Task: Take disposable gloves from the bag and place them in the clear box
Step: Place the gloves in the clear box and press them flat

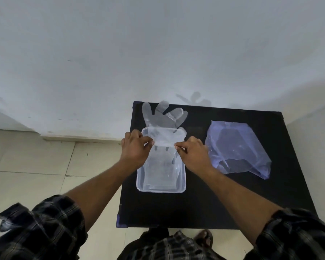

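A clear disposable glove point(163, 117) lies stretched over the far end of the clear box point(160, 189), its fingers spread on the black table beyond the rim. My left hand point(134, 147) pinches the glove's cuff edge at its left corner. My right hand point(192, 152) pinches the same edge at its right corner, holding it taut above the box. More clear gloves lie flat inside the box. The bluish plastic bag point(236, 149) rests crumpled to the right of the box, just beside my right hand.
The black table point(204, 203) stands against a white wall, with pale floor tiles point(30, 162) to its left. My foot in a sandal point(204, 239) is under the table's near edge.
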